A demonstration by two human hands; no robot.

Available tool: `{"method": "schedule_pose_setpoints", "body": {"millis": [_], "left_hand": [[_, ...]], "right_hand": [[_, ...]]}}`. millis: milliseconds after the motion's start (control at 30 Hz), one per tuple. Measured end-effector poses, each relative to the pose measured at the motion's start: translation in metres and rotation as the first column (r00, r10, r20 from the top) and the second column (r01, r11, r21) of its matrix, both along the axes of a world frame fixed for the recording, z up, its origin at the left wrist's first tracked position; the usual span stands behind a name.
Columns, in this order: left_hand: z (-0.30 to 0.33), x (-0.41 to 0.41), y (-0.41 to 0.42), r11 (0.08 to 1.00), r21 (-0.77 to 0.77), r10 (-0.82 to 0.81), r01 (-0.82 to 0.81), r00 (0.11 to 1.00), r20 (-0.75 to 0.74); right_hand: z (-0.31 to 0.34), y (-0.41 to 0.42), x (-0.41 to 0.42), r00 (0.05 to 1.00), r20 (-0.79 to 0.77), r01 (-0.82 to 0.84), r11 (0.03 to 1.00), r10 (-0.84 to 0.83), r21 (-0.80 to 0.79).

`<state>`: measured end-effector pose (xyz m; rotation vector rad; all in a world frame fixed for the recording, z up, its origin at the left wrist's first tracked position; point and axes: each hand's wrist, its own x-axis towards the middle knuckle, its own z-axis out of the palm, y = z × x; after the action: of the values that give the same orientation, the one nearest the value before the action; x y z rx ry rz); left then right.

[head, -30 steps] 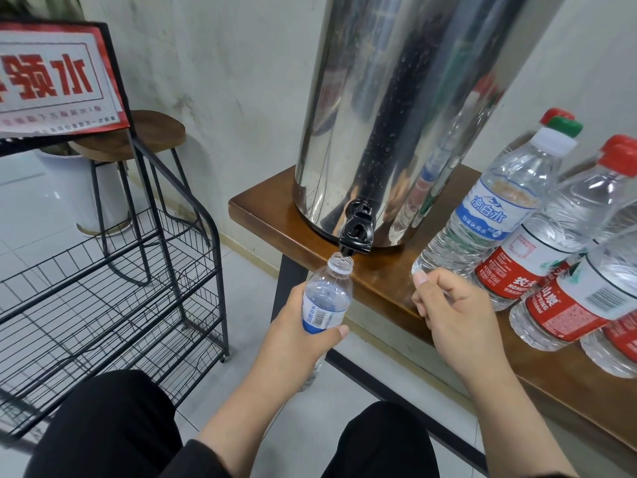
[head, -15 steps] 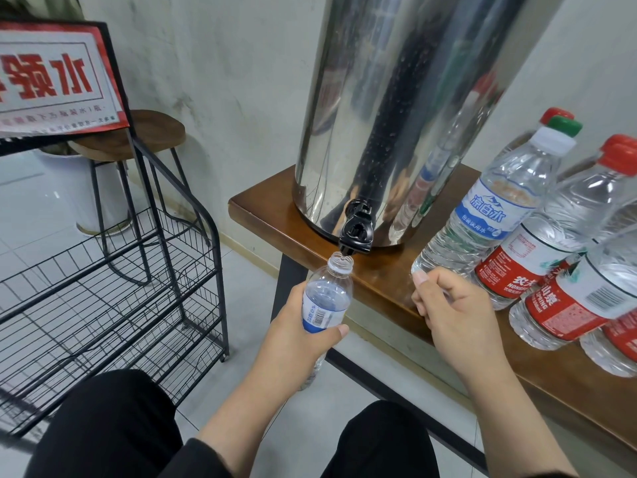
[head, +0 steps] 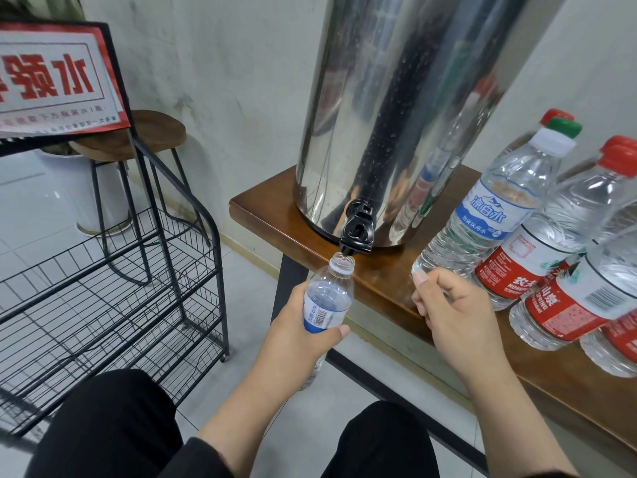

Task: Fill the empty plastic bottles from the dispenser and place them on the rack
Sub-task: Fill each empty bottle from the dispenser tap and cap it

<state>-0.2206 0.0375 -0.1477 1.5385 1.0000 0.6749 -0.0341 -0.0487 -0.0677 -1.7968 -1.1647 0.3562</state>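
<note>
My left hand grips a small uncapped bottle with a blue label. Its mouth sits right under the black tap of the tall steel dispenser. Water shows inside the bottle up to about its shoulder. My right hand hovers at the front edge of the wooden table, to the right of the tap. Its fingers are curled in, and whatever may lie inside them is hidden. The black wire rack stands to the left with bare shelves.
Several capped bottles lean on the table's right side, one blue-labelled, others red-labelled. A red and white sign tops the rack. A wooden stool and a white pot stand behind it. My knees are below the table.
</note>
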Motion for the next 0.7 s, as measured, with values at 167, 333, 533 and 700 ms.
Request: {"method": "schedule_pose_setpoints", "body": {"millis": [167,333,533,700], "left_hand": [[-0.0021,-0.0003,0.0005,1.0,0.004,-0.004,0.004,1.0,0.007],[-0.0031,0.0001,0.0004,1.0,0.013,0.0,-0.001,1.0,0.017],[-0.0035,0.0003,-0.0007,1.0,0.007,0.0,0.0,1.0,0.018],[-0.0037,0.0008,-0.0004,1.0,-0.004,-0.001,0.001,1.0,0.024]], "right_hand": [[0.0005,-0.0001,-0.0005,1.0,-0.001,-0.006,1.0,0.006,0.006],[0.0012,0.0004,-0.0015,1.0,-0.008,-0.008,1.0,0.008,0.007],[0.0019,-0.0003,-0.0015,1.0,-0.01,-0.007,1.0,0.007,-0.003],[0.0024,-0.0004,-0.0019,1.0,-0.001,-0.006,1.0,0.006,0.005]]}}
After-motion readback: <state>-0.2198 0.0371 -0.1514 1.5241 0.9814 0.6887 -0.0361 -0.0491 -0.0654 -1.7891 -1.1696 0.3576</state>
